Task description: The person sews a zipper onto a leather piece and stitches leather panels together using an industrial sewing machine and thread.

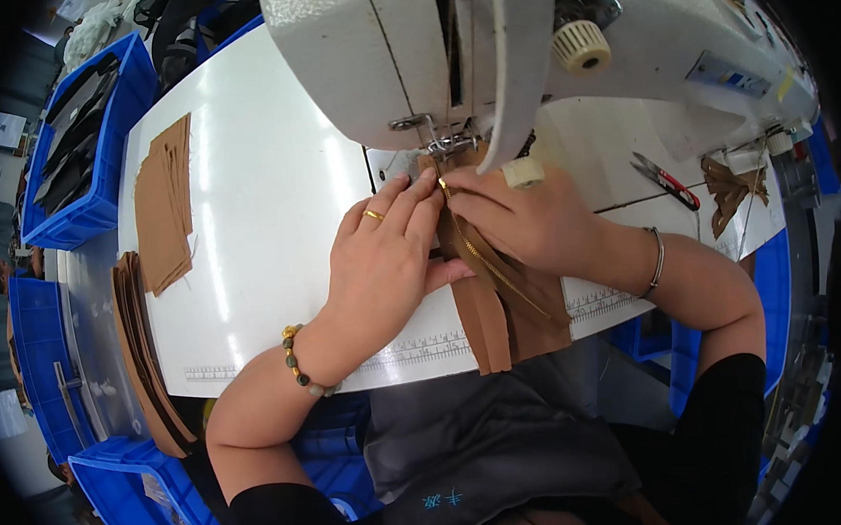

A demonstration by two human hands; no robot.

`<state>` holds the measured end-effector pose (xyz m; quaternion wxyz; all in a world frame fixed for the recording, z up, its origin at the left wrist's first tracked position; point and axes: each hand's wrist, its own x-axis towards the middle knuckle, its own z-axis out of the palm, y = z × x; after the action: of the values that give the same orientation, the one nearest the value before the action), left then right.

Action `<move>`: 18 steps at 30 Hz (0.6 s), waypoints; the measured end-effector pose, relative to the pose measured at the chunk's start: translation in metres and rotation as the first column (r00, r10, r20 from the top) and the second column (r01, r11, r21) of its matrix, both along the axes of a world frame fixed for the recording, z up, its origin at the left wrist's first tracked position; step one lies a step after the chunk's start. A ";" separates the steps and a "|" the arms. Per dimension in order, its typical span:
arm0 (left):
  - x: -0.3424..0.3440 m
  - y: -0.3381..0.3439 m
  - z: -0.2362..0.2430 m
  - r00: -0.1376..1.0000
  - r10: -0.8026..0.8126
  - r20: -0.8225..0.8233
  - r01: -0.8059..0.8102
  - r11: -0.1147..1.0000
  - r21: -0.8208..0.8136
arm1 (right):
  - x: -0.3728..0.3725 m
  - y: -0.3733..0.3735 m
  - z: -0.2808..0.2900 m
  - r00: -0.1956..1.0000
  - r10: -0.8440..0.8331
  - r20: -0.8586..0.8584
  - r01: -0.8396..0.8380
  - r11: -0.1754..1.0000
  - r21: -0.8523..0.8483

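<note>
Brown fabric with a gold-toothed zipper lies under the needle area of a white sewing machine and hangs over the table's near edge. My left hand rests flat at its left side, fingers stretched toward the presser foot, thumb spread out across the fabric. From the right, my right hand pinches the upper end of the zipper between thumb and forefinger, close to the foot. The other fingers of that hand are curled and partly hidden. Where the needle meets the cloth cannot be made out.
Brown fabric pieces lie stacked at the table's left, with long brown strips over its edge. Red-handled thread snips and crumpled brown scraps lie right. A blue crate holds black pieces; another blue bin stands lower left.
</note>
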<state>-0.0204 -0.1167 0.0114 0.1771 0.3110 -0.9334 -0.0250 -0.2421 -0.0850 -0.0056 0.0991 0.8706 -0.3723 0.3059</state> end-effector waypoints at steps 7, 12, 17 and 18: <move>0.000 0.003 0.003 0.997 0.014 0.071 -0.014 1.000 -0.005 | 0.000 -0.003 -0.005 0.998 -0.004 0.057 0.001 0.999 0.045; 0.000 0.003 0.005 0.995 0.017 0.096 -0.016 1.000 -0.015 | -0.003 0.005 -0.003 1.000 -0.023 0.012 0.022 0.998 0.053; 0.003 0.005 0.002 0.997 0.010 0.074 -0.007 0.999 -0.040 | -0.006 0.010 0.002 0.999 0.008 0.036 -0.014 0.982 0.186; 0.003 0.005 0.001 0.997 0.012 0.070 -0.010 1.000 -0.028 | -0.007 0.010 0.002 1.000 0.013 0.025 -0.018 0.979 0.202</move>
<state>-0.0175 -0.1112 0.0129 0.1485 0.3141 -0.9377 -0.0001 -0.2490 -0.0749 -0.0031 0.0032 0.8754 -0.3957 0.2776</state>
